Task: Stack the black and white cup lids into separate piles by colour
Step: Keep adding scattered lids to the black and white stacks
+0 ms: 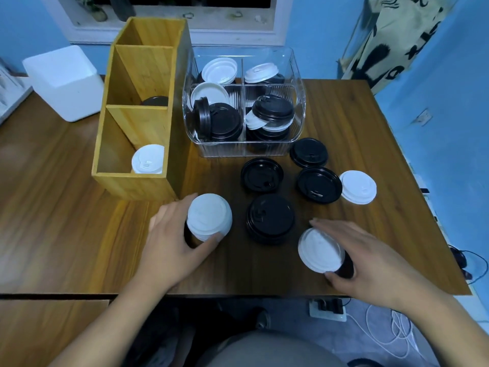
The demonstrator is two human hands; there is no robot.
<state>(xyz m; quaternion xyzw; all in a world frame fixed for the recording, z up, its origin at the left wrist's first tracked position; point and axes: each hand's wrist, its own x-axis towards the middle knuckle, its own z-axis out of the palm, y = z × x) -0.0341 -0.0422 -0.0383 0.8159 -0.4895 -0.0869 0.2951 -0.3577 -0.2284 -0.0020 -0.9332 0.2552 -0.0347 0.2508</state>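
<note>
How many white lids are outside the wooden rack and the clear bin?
3: a loose white lid lying far right, a held white lid in the left hand, a tilted white lid in the right hand. More may nest underneath.

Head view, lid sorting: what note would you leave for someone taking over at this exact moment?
Left hand grips a white-topped stack, black showing beneath.
Right hand pinches a held white lid with something black under it.
Done: a black pile stands mid-table; the wooden organiser holds a stored white lid in its near compartment, a stored black lid in the middle one.
Left: separate both held stacks by colour, then pile the three loose black lids, the loose white lid and the mixed lids in the clear bin.
</note>
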